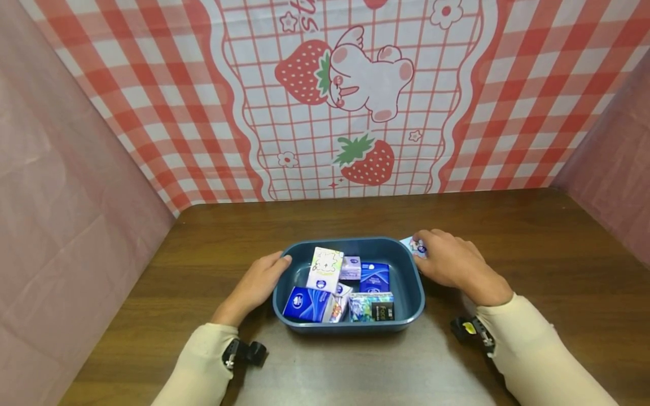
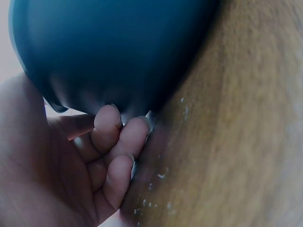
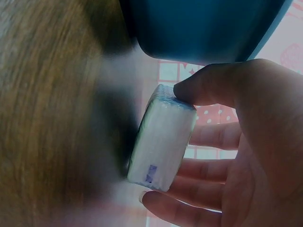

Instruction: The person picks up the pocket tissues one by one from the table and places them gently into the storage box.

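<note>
A dark blue plastic basin [image 1: 414, 310] stands on the table with several tissue packs inside. My left hand [image 1: 259, 282] holds its left side, thumb at the rim; in the left wrist view the curled fingers [image 2: 108, 127] lie low against the outer wall. Just beyond the basin's right side, my right hand [image 1: 449, 259] pinches a small tissue pack [image 3: 161, 137] between thumb and fingers. Its printed face is partly hidden by the hand in the head view. Inside the basin are a white pack [image 1: 325, 268], blue packs [image 1: 307, 303] and a green-blue pack [image 1: 363, 306].
The brown wooden table [image 1: 228, 225] runs back to a red-and-white checked cloth [image 1: 223, 146] with strawberry prints. Pink curtains [image 1: 66, 225] hang at both sides. Small black wrist cameras [image 1: 246, 352] sit on both sleeves.
</note>
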### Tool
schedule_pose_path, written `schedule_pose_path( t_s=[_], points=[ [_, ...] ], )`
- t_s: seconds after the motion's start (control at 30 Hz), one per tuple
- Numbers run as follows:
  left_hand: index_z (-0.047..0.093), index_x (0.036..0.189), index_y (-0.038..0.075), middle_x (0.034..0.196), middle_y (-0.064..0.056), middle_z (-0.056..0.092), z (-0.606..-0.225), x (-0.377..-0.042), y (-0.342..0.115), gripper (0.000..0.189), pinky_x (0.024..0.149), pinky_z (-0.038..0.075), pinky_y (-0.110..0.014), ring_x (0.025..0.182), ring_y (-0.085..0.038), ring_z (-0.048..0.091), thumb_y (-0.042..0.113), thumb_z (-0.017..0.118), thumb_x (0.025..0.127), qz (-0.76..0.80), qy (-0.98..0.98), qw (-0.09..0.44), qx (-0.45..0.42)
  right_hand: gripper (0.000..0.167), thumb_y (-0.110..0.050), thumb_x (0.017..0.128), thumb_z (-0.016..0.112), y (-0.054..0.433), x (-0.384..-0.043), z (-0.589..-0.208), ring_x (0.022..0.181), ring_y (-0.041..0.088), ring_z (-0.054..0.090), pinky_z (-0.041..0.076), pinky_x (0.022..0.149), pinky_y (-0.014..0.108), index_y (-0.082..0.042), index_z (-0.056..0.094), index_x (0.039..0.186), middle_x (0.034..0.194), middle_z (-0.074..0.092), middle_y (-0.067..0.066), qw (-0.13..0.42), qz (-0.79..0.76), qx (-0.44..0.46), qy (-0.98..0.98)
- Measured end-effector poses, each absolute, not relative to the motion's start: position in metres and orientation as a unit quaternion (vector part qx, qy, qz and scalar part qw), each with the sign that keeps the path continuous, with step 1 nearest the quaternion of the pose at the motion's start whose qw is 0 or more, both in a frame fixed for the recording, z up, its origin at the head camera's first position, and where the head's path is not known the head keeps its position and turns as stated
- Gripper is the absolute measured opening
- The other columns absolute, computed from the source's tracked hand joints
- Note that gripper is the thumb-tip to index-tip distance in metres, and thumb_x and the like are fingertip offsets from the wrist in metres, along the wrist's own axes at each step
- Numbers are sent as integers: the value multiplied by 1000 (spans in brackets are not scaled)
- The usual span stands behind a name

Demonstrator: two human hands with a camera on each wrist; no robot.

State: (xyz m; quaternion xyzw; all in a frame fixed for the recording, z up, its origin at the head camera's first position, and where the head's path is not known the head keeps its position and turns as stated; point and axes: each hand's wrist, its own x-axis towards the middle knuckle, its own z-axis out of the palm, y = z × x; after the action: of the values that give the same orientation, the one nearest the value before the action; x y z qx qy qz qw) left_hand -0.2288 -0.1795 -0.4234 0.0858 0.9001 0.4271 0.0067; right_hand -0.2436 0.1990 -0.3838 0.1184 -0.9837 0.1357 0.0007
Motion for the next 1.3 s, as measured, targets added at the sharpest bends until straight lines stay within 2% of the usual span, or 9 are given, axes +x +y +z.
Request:
schedule_pose_path(
  t_s=[0.2, 0.63, 0.87, 1.1, 1.3],
  points=[
    [65, 129, 9, 118, -8, 68, -422, -228, -179, 44, 106, 42, -49, 116, -26, 60, 39, 44, 106, 425, 901, 11, 84, 56, -39, 91, 67, 201, -243, -383, 106, 39, 60, 49, 86, 65, -4, 58, 134, 127, 60, 22, 8, 139, 114, -984],
    [67, 123, 10, 109, -6, 68, -424, -226, -179, 40, 101, 45, -50, 106, -25, 60, 39, 44, 106, 429, 899, 15, 81, 56, -39, 92, 67, 200, -244, -383, 103, 39, 61, 50, 84, 64, -3, 57, 133, 124, 61, 23, 14, 142, 110, -984],
    [65, 129, 8, 117, -8, 68, -423, -226, -179, 43, 105, 42, -50, 114, -26, 60, 38, 44, 106, 430, 899, 17, 82, 55, -39, 92, 67, 200, -244, -382, 100, 38, 61, 51, 82, 64, -2, 58, 131, 122, 62, 23, 22, 144, 104, -984],
    [67, 123, 10, 109, -6, 68, -422, -226, -179, 40, 101, 45, -50, 106, -25, 61, 37, 44, 106, 432, 898, 14, 83, 56, -41, 92, 66, 200, -245, -382, 102, 40, 61, 51, 82, 64, -2, 58, 131, 123, 61, 24, 26, 149, 101, -983],
    [67, 125, 10, 110, -6, 68, -422, -226, -179, 41, 102, 44, -50, 107, -25, 61, 38, 44, 106, 432, 898, 18, 79, 55, -40, 92, 66, 201, -244, -380, 102, 39, 61, 51, 82, 64, -2, 59, 131, 122, 62, 24, 25, 147, 102, -984]
  ],
)
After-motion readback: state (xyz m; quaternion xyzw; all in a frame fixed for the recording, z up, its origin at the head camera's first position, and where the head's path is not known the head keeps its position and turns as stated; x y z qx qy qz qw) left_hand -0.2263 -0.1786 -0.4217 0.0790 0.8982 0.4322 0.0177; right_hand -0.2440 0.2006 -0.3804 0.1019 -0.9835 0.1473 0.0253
